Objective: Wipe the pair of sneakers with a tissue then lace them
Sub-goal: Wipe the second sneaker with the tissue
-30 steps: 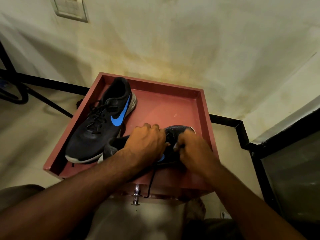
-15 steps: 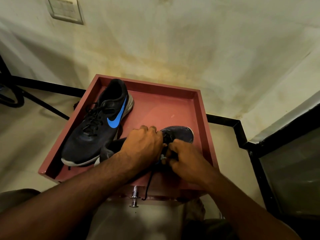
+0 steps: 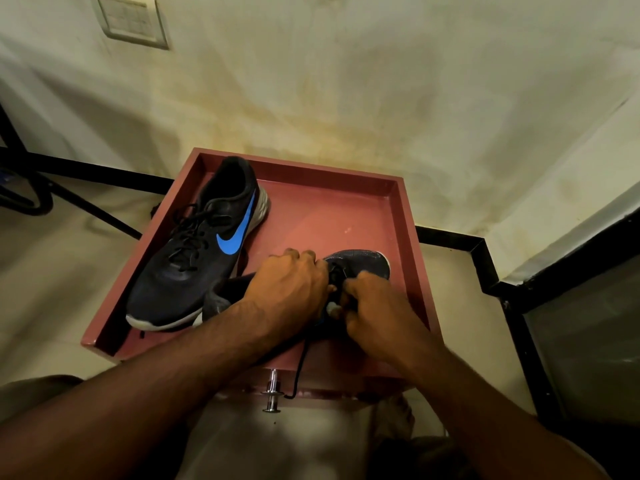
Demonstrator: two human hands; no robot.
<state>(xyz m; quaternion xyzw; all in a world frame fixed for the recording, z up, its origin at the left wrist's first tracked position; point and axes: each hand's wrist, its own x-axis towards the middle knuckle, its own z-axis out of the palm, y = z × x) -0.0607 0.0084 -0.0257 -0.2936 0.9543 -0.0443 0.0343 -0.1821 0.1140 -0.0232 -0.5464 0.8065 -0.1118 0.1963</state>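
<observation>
Two dark sneakers with blue swooshes lie in a reddish-brown tray (image 3: 398, 216). The laced sneaker (image 3: 194, 258) lies on the tray's left side, toe toward me. The second sneaker (image 3: 363, 263) lies at the front right, toe pointing away, mostly hidden under my hands. My left hand (image 3: 291, 282) is curled over its middle, gripping the upper. My right hand (image 3: 374, 306) pinches the black lace (image 3: 300, 368) at the eyelets. A loose lace end hangs over the tray's front edge. No tissue is in view.
The tray sits on a low unit with a chrome knob (image 3: 273, 393) at its front. A stained wall with a switch plate (image 3: 131, 20) rises behind. Black metal frames stand at the left (image 3: 69, 188) and right (image 3: 519, 289). My knees are below.
My right hand has shifted slightly left and closer to my left hand over the eyelets. The camera view has drifted a little; the sneakers have stayed in place.
</observation>
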